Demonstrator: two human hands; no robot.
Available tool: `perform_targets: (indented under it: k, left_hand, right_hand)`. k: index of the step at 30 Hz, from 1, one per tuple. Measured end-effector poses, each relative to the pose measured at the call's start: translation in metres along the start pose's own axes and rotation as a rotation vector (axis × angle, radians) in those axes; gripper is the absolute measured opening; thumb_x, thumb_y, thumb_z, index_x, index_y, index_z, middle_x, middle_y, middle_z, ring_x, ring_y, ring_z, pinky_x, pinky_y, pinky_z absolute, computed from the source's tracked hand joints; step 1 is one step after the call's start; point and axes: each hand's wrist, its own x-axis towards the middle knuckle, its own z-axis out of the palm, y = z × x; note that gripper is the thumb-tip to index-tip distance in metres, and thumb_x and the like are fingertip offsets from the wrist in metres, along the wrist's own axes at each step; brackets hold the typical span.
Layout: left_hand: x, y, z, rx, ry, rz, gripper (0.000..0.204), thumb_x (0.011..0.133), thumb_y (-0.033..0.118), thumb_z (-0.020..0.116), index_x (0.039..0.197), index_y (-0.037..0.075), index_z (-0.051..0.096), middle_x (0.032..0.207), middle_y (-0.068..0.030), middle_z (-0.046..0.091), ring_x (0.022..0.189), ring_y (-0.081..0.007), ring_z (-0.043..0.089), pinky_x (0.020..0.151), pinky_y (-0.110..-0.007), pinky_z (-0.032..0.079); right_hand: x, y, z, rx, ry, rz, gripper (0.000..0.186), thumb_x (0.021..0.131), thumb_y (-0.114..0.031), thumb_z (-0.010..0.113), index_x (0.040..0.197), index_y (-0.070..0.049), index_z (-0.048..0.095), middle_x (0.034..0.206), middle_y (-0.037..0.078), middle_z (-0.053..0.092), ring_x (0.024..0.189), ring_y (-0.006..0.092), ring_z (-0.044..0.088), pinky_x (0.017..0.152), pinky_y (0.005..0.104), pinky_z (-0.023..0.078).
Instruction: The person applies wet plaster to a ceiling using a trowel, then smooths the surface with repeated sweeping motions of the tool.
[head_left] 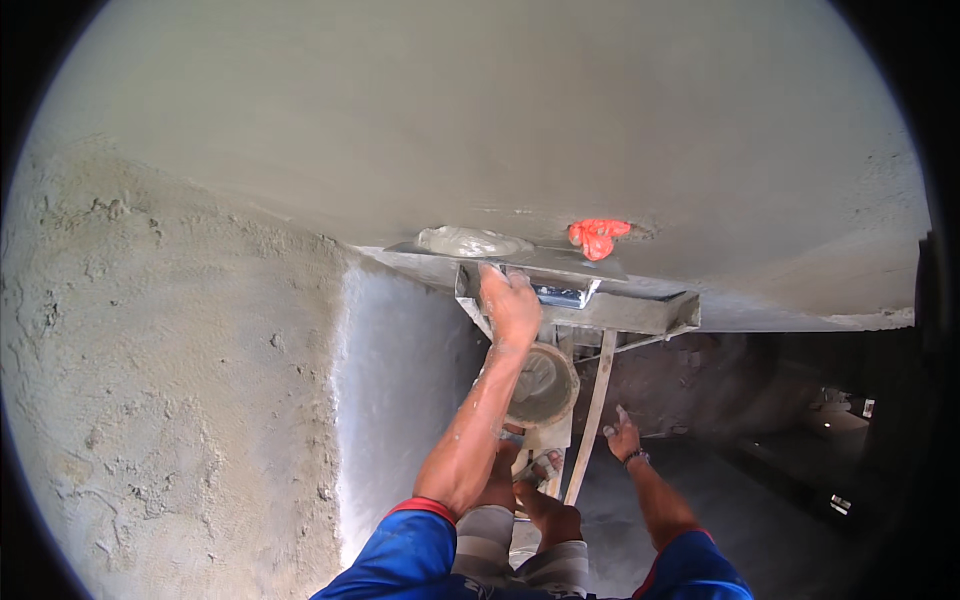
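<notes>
My left hand (pixel 508 305) is closed beneath a flat metal plastering board (pixel 578 267), gripping it from below. A mound of wet grey plaster (pixel 470 242) lies on the board, which is up against the smooth plastered surface (pixel 480 120). My right hand (pixel 625 434) is held low at the right, fingers apart and empty, smeared with pale residue. Near the board's right part, a red plastic bag (pixel 598 238) shows at the plastered surface.
A plaster-crusted metal trough (pixel 650 316) sits under the board, with a round bucket (pixel 536 400) below it, among wooden supports (pixel 590 450) near my legs and feet. Rough grey plaster wall (pixel 170 380) rises on the left. A dim floor lies far below at the right.
</notes>
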Motion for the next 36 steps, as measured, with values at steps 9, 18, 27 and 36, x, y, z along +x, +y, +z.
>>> perform_targets:
  k: [9, 18, 27, 36]
  left_hand:
    - [0.01, 0.08, -0.022, -0.251, -0.133, -0.31, 0.021, 0.099, 0.014, 0.045, 0.085, 0.0, 0.042, 0.066, -0.0091, 0.05, 0.038, -0.0171, 0.048, 0.031, -0.032, 0.038]
    - [0.017, 0.128, -0.035, -0.375, -0.126, -0.388, 0.025, 0.099, 0.018, 0.045, 0.085, -0.002, 0.041, 0.062, -0.009, 0.05, 0.038, -0.0198, 0.051, 0.031, -0.034, 0.04]
    - [0.026, 0.193, -0.054, -0.403, -0.184, -0.502, 0.021, 0.094, 0.013, 0.045, 0.09, -0.008, 0.044, 0.064, -0.0114, 0.051, 0.041, -0.0201, 0.054, 0.029, -0.031, 0.038]
    - [0.006, 0.301, -0.052, -0.432, -0.304, -0.188, 0.021, 0.092, 0.011, 0.044, 0.085, -0.009, 0.044, 0.061, -0.0138, 0.052, 0.048, -0.0214, 0.054, 0.039, -0.037, 0.041]
  right_hand:
    - [-0.061, 0.109, 0.023, 0.379, 0.006, 0.115, 0.038, 0.094, -0.018, 0.06, 0.128, -0.008, 0.05, 0.085, 0.002, 0.051, 0.067, 0.0204, 0.048, 0.059, 0.0334, 0.046]
    - [-0.075, 0.123, 0.039, 0.502, -0.089, 0.145, 0.031, 0.095, -0.031, 0.062, 0.118, -0.012, 0.054, 0.092, 0.004, 0.046, 0.067, 0.0198, 0.046, 0.054, 0.0268, 0.042]
    - [-0.095, -0.026, -0.074, -0.056, -0.099, 0.022, 0.052, 0.08, -0.015, 0.067, 0.128, -0.001, 0.053, 0.104, 0.021, 0.065, 0.087, 0.0297, 0.064, 0.075, 0.0368, 0.053]
    - [-0.101, -0.014, -0.109, 0.109, -0.036, 0.064, 0.047, 0.087, -0.005, 0.06, 0.133, -0.001, 0.05, 0.098, 0.011, 0.065, 0.06, 0.0158, 0.06, 0.054, 0.0285, 0.051]
